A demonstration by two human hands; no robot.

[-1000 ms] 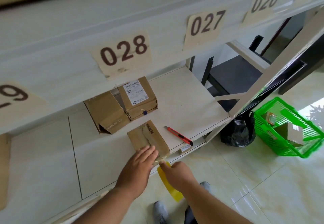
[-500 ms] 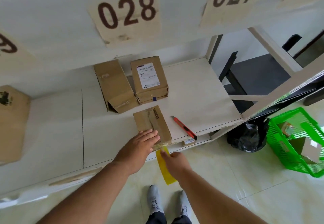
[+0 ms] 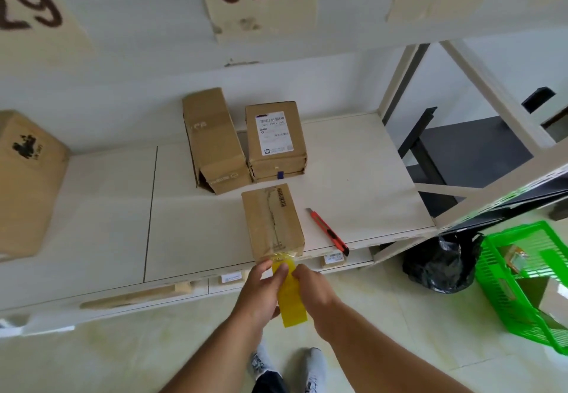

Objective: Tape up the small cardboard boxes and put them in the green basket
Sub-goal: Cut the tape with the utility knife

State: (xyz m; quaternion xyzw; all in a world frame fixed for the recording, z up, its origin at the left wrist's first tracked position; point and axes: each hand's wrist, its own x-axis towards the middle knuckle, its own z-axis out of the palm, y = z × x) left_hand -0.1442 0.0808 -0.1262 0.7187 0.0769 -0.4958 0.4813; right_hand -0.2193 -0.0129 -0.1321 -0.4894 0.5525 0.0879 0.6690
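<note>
A small cardboard box lies at the shelf's front edge, with clear tape running from its top over its near end. A yellow roll of tape hangs just below that end. My left hand and my right hand both grip the roll, fingers pinching the tape near the box. Two more small boxes sit behind: a plain one and a labelled one. The green basket stands on the floor at the right with boxes inside.
A red utility knife lies on the white shelf right of the box. A larger cardboard box sits at the far left. A black bag rests on the floor beside the basket. My shoes are below.
My left hand has left the box top and come down to the tape roll beside my right hand. The camera view has shifted left and downward.
</note>
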